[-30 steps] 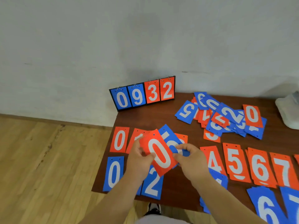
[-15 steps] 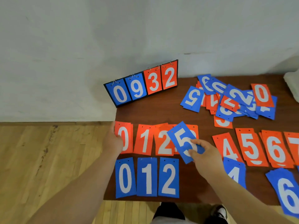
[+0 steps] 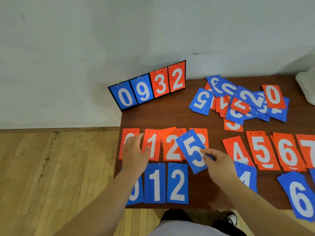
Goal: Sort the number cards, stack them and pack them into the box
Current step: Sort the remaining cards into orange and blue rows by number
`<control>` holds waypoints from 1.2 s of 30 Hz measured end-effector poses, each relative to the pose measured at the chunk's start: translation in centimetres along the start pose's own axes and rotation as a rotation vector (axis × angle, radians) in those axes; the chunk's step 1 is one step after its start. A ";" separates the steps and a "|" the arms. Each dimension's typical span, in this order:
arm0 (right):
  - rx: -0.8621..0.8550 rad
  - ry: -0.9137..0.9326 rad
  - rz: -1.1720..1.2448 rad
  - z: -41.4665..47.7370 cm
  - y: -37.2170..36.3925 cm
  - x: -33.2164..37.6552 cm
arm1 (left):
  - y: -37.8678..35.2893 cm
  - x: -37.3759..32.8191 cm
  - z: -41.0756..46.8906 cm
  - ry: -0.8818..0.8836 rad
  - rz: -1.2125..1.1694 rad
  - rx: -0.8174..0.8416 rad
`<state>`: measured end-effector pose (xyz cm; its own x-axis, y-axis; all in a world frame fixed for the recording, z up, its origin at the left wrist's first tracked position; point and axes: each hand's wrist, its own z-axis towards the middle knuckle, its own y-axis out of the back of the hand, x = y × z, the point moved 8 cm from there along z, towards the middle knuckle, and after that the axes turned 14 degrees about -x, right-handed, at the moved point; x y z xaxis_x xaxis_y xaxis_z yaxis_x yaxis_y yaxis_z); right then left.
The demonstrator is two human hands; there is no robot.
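Observation:
My right hand (image 3: 217, 161) pinches a blue 5 card (image 3: 190, 149), tilted, above the red 3 card (image 3: 202, 135). My left hand (image 3: 134, 152) hovers with fingers spread over the red 0 card (image 3: 127, 133) and holds nothing. A red row runs 0, red 1 card (image 3: 153, 145), red 2 card (image 3: 172, 147), 3, then red 4 card (image 3: 238, 150), 5, 6, 7. Below it lie the blue 0, the blue 1 card (image 3: 155, 183), the blue 2 card (image 3: 177, 183), a blue 4 card (image 3: 247, 178) and a blue 6 card (image 3: 300, 196). An unsorted card pile (image 3: 242, 101) lies at the back right.
A flip scoreboard (image 3: 148, 86) reading 0932 stands at the back left corner of the brown table (image 3: 170, 114), against the wall. A whitish object (image 3: 306, 86) sits at the right edge. Wooden floor lies to the left, past the table's edge.
The red 0 card left my left hand and now lies on the red 0 at the row's left end. My left hand lifted off it. My right hand keeps the blue 5.

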<state>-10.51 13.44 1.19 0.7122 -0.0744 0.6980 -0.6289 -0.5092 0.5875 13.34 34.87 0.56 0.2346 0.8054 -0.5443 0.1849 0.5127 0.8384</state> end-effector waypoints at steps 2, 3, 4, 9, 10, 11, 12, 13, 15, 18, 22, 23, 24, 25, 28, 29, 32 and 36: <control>0.004 0.024 0.032 -0.1 0.4 0.1 | -1.1 -3.8 -3.0 -0.026 -0.180 0.133; 0.000 0.036 0.054 -0.2 0.7 0.1 | -2.1 -5.4 -4.4 -0.016 -0.260 0.204; -0.005 0.051 0.077 -0.2 1.0 0.0 | -3.1 -6.7 -5.7 0.005 -0.335 0.260; -0.034 0.052 0.188 -0.1 3.7 -2.0 | -7.3 -10.9 -10.5 0.060 -0.504 0.382; -0.036 0.045 0.189 -0.1 4.4 -2.7 | -7.9 -11.8 -11.3 0.040 -0.483 0.398; -0.036 0.037 0.186 -0.1 5.1 -3.5 | -8.5 -12.5 -12.0 0.013 -0.447 0.405; -0.035 0.034 0.177 -0.2 5.9 -4.3 | -9.0 -13.3 -12.6 -0.016 -0.413 0.402; -0.037 0.031 0.167 -0.3 6.9 -5.2 | -9.5 -14.1 -13.3 -0.045 -0.383 0.401; -0.050 0.020 0.141 -0.1 8.8 -7.2 | -10.7 -15.8 -14.8 -0.096 -0.348 0.420; -0.083 -0.015 0.098 0.6 12.1 -10.4 | -12.9 -18.8 -17.4 -0.179 -0.310 0.467; -0.110 -0.051 0.059 2.1 16.3 -14.5 | -15.9 -22.3 -21.3 -0.252 -0.279 0.528; -0.113 -0.044 0.035 2.4 17.4 -15.3 | -16.7 -22.9 -22.2 -0.250 -0.271 0.546; -0.114 -0.041 0.021 2.8 18.5 -16.1 | -17.5 -23.4 -23.1 -0.277 -0.239 0.552; -0.112 -0.041 0.017 3.3 19.5 -17.0 | -18.4 -23.7 -23.7 -0.335 -0.170 0.545; -0.087 -0.047 -0.001 4.7 21.4 -19.7 | -20.8 -23.0 -25.2 -0.546 0.196 0.490; -0.067 -0.046 -0.028 5.1 21.6 -20.7 | -21.3 -22.5 -25.5 -0.561 0.286 0.473; 0.016 -0.006 -0.132 6.0 20.9 -22.7 | -22.0 -21.5 -26.4 -0.549 0.393 0.430; 0.097 0.147 -0.327 6.8 19.2 -22.9 | -22.2 -21.3 -26.6 -0.490 0.403 0.426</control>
<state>-36.82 -0.44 -6.28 0.8139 0.2256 0.5354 -0.3383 -0.5652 0.7524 -21.16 14.24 -5.66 0.7400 0.6312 -0.2324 0.3240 -0.0317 0.9455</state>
